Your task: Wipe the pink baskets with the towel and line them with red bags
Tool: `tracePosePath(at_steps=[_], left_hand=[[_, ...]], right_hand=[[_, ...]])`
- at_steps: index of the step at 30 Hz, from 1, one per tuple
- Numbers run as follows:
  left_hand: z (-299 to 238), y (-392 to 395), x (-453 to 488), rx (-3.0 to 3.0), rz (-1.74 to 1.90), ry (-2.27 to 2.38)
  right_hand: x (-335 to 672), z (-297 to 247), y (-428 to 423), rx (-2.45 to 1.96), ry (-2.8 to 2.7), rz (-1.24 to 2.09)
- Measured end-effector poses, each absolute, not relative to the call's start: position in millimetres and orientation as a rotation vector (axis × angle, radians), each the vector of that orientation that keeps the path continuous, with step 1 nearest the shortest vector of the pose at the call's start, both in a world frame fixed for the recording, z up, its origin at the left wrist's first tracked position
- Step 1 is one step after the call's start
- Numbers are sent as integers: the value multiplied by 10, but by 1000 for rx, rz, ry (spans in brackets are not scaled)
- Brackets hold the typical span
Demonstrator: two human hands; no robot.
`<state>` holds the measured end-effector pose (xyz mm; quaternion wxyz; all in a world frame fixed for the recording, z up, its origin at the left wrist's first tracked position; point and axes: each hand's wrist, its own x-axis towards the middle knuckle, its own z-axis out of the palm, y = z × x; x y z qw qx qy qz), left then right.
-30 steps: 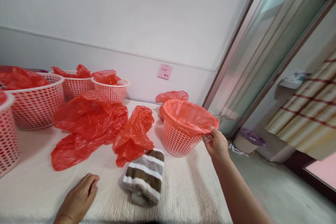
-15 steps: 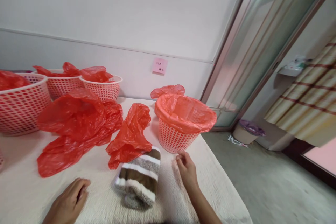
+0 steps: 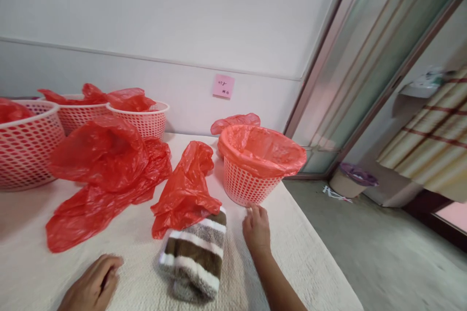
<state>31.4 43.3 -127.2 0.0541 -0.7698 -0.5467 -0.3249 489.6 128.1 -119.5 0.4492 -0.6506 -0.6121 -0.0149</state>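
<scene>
On the table's pale, textured cloth [image 3: 299, 243], the left hand [image 3: 91, 282] lies loosely curled with nothing visible in it; beyond a folded striped towel [image 3: 197, 255], the right hand [image 3: 257, 226] bends its fingers at the foot of a bag-lined basket [image 3: 248, 184], whether gripping it I cannot tell. The basket stands upright near the table's right edge, crumpled red bags [image 3: 184, 199] to its left. Behind rises a white wall [image 3: 146, 9], with grey floor [image 3: 365, 243], a bin [image 3: 345, 182] and a checked curtain [image 3: 434, 141] off right.

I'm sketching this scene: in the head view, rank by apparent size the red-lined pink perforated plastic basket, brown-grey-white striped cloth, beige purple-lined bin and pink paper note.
1. Pink basket and striped cloth: too close to rank, the cloth being nearer the camera.
2. Beige bin
3. Paper note
</scene>
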Motion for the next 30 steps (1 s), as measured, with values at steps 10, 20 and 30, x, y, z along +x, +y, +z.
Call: tracePosePath(at_steps=[10,20,30], left_hand=[[-1302,445,303,-2340,-989,-1712],[-1256,420,323,-2331,-980,-1691],[-1190,420,371,-2290,-1011,-1610]], right_hand=[[4864,-1221,1412,-1673,-1548,-188],[4919,-1215,1570,-1756,-1495,-205],[4951,-1168,1828,-1862,-1539,-210]])
